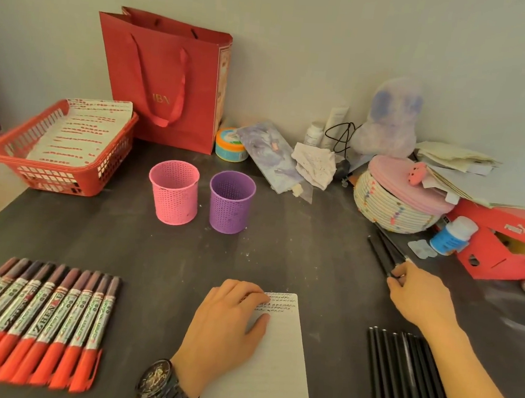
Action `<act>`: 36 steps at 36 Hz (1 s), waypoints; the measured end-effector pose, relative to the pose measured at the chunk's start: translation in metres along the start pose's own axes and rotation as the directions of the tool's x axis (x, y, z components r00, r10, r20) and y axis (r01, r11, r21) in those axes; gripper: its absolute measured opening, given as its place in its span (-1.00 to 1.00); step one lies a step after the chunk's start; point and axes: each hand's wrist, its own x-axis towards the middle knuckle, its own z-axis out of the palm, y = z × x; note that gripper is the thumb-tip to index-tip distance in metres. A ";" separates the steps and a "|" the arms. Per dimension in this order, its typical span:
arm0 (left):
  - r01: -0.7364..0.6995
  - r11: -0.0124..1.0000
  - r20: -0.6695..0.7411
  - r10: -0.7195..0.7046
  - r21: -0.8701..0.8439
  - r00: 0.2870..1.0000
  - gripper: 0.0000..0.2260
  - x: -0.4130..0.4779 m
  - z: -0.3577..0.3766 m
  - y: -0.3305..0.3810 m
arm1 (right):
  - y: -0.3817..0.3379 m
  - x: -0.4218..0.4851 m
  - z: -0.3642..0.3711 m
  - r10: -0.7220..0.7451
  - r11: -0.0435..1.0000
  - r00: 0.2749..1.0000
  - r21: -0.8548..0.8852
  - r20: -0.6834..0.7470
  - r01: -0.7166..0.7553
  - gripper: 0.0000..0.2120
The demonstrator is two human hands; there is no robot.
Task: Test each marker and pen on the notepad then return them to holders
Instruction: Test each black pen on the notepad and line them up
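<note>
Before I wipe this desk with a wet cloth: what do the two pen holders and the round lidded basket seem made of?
Pink holder and purple holder: probably moulded plastic, matte, given their uniform perforated walls. Round basket: apparently coiled rope, pale with coloured flecks; stacked coils show.
</note>
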 end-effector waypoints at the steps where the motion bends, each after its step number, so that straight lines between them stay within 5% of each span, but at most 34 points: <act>1: 0.002 1.000 0.003 -0.002 -0.003 1.000 -0.75 0.000 0.000 0.000 | -0.001 -0.003 -0.001 0.004 0.999 1.000 0.047 0.006 -0.004 -0.85; 7: 0.020 1.000 0.028 -0.020 -0.014 0.999 -0.72 0.000 -0.002 0.001 | -0.018 -0.026 -0.001 -0.014 0.882 0.999 0.471 0.043 -0.008 -0.69; 13: 0.029 0.999 0.040 -0.029 -0.020 0.999 -0.70 0.001 -0.003 0.001 | -0.053 -0.064 0.003 -0.050 0.469 0.998 0.883 0.044 -0.016 -0.78; 18: 0.027 0.999 0.024 -0.027 -0.028 0.999 -0.72 0.000 -0.003 0.001 | -0.086 -0.108 0.016 -0.099 0.208 0.994 0.978 0.034 -0.013 -0.82; 25: 0.015 1.000 0.014 -0.014 -0.019 1.000 -0.74 0.001 0.000 0.000 | -0.105 -0.140 0.044 -0.136 0.202 0.988 0.978 0.073 -0.045 -0.80; 32: 0.005 1.000 0.010 -0.005 -0.015 1.000 -0.74 0.001 0.002 0.000 | -0.101 -0.155 0.056 -0.141 0.245 0.986 0.962 -0.087 0.120 -0.68; 36: -0.009 1.000 0.010 0.009 -0.009 1.000 -0.73 0.001 0.001 0.000 | -0.104 -0.159 0.058 -0.133 0.304 0.985 0.941 -0.114 0.150 -0.81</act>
